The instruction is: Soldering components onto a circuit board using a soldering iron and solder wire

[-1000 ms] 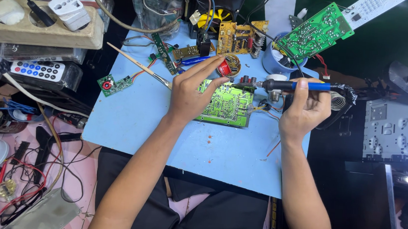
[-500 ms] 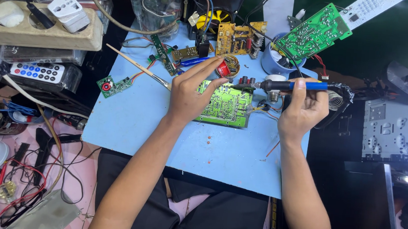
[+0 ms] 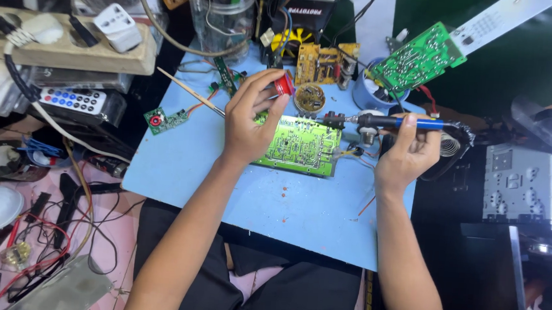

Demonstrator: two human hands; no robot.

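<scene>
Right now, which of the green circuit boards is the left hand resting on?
The large bright green board flat at the mat's centre, under the left hand; the small one lies apart, and another sits propped behind.

pale blue table (image 3: 178,167) at centre. pink floor (image 3: 121,241) at 8 o'clock, strewn with wires. dark green surface (image 3: 529,56) at 2 o'clock. lighting even, no windows visible.

The left hand (image 3: 247,128) hides part of the green circuit board (image 3: 302,147).
</scene>
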